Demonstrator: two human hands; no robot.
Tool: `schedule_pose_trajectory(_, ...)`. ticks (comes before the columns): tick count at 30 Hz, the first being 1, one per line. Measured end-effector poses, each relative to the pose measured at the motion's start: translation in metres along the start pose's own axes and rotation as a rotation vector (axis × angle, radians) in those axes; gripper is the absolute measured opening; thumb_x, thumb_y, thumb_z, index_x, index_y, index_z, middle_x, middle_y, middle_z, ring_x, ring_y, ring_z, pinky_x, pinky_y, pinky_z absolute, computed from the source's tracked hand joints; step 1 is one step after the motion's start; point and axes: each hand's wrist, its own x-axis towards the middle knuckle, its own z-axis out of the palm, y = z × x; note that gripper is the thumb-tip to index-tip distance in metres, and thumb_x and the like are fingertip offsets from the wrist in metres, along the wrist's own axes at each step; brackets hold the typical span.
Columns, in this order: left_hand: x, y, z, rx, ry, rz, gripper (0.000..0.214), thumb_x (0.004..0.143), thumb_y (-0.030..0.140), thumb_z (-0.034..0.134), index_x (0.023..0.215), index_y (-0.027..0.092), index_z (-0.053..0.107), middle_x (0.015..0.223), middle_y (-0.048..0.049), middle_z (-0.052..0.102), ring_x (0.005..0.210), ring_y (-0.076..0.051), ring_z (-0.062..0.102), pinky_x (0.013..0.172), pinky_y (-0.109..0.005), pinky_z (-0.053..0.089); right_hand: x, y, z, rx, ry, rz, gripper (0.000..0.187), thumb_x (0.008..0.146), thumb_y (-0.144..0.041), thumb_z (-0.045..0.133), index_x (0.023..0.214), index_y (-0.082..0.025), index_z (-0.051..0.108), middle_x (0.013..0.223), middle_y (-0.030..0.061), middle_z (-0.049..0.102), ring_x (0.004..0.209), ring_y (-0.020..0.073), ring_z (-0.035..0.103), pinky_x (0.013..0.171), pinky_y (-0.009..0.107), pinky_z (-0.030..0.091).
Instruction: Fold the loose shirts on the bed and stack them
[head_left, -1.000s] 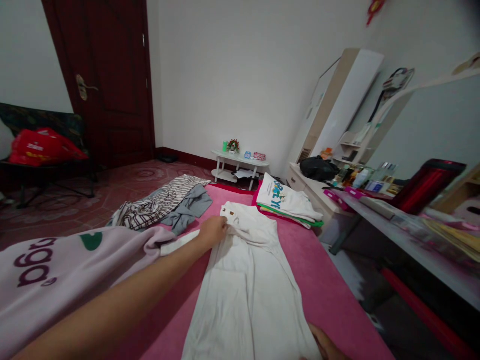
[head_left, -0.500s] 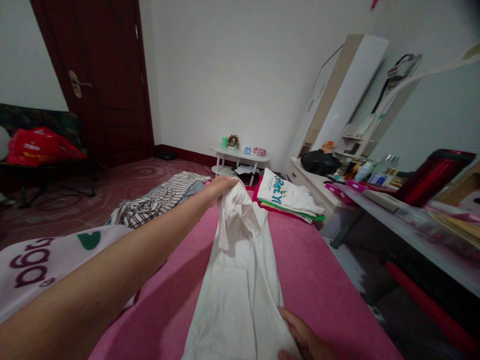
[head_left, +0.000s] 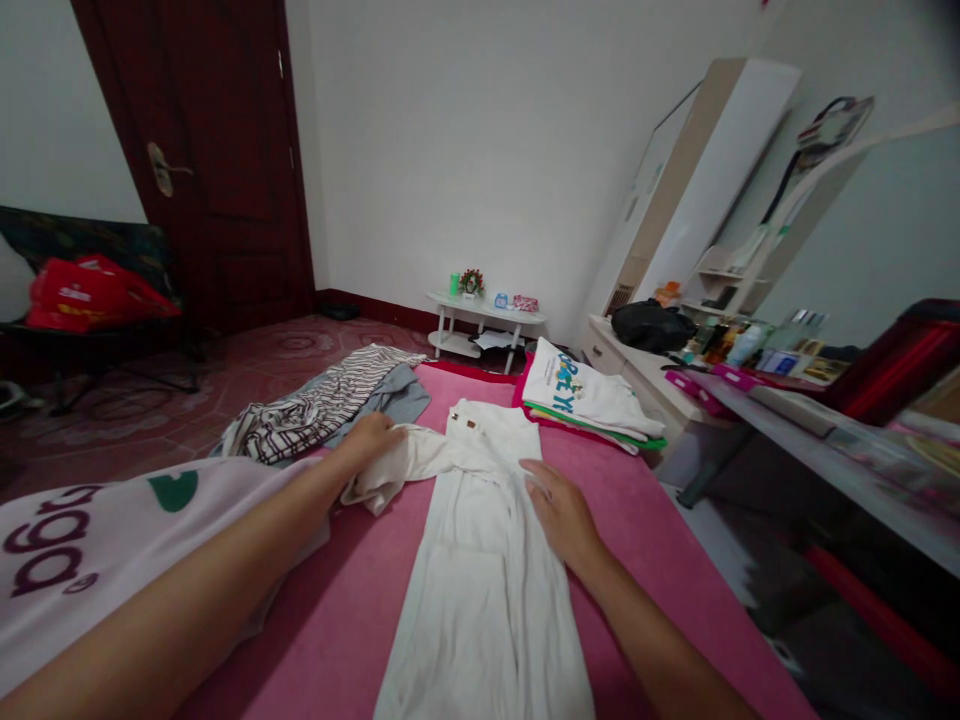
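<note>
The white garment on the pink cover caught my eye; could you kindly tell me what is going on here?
A person is handling a white garment spread on a pink cover. The left hand grips what looks like its sleeve, out to the left, while the right hand is at its right edge. Folded clothes are stacked farther off to the right; a striped garment and a grey garment lie loosely to the left.

Left hand (head_left: 373, 438): now lower and farther left than half a second ago
White sleeve (head_left: 421, 455): drawn out leftward, no longer bunched over the white garment (head_left: 472, 610)
Right hand (head_left: 561, 508): farther up the garment's right edge
Neck label (head_left: 472, 424): uncovered again
</note>
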Motion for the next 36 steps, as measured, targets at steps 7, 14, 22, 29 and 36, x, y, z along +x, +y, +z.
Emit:
schedule_pose_trajectory(7, -0.002, -0.008, 0.004, 0.096, -0.051, -0.006, 0.028, 0.078, 0.039, 0.050, 0.070, 0.017, 0.066, 0.065, -0.0039, 0.062, 0.065, -0.018, 0.056, 0.053, -0.025, 0.030, 0.054, 0.024, 0.068, -0.418, -0.320, 0.107, 0.057, 0.097, -0.048, 0.018, 0.149, -0.024, 0.024, 0.157, 0.0036, 0.016, 0.145, 0.0217, 0.008, 0.114, 0.049, 0.011)
schedule_pose_trajectory(14, -0.009, -0.002, 0.012, 0.112, -0.108, -0.044, 0.025, 0.077, 0.031, 0.051, 0.083, 0.018, 0.071, 0.077, -0.0064, 0.069, 0.073, -0.019, 0.062, 0.057, -0.023, 0.036, 0.054, 0.028, 0.074, -0.482, -0.332, 0.111, 0.058, 0.096, -0.053, 0.010, 0.150, -0.030, 0.019, 0.158, 0.0006, 0.013, 0.145, 0.0213, 0.006, 0.113, 0.049, 0.010)
schedule_pose_trajectory(22, -0.007, 0.002, -0.047, 0.291, -0.149, -0.066, 0.014, 0.063, 0.022, 0.061, 0.069, 0.016, 0.071, 0.073, -0.0079, 0.070, 0.075, -0.022, 0.063, 0.060, -0.023, 0.041, 0.052, 0.024, 0.072, -0.488, -0.336, 0.133, 0.059, 0.096, -0.053, 0.009, 0.150, -0.031, 0.017, 0.158, -0.0005, 0.012, 0.145, 0.0209, 0.005, 0.113, 0.047, 0.010)
schedule_pose_trajectory(29, -0.018, 0.003, -0.094, 0.431, -0.053, -0.082, 0.011, 0.056, 0.020, 0.066, 0.065, 0.014, 0.068, 0.079, -0.0151, 0.069, 0.092, -0.032, 0.063, 0.079, -0.034, 0.046, 0.053, 0.027, 0.074, -0.491, -0.330, 0.142, 0.058, 0.096, -0.054, 0.011, 0.149, -0.032, 0.017, 0.158, -0.0010, 0.013, 0.145, 0.0204, 0.006, 0.113, 0.047, 0.010)
schedule_pose_trajectory(36, -0.023, 0.000, -0.115, 0.271, 0.063, 0.005, 0.017, 0.069, 0.022, 0.050, 0.070, 0.015, 0.066, 0.081, -0.0095, 0.067, 0.088, -0.026, 0.062, 0.077, -0.030, 0.046, 0.052, 0.027, 0.073, -0.479, -0.317, 0.134, 0.058, 0.096, -0.055, 0.011, 0.149, -0.032, 0.019, 0.158, -0.0004, 0.015, 0.145, 0.0204, 0.007, 0.113, 0.046, 0.010)
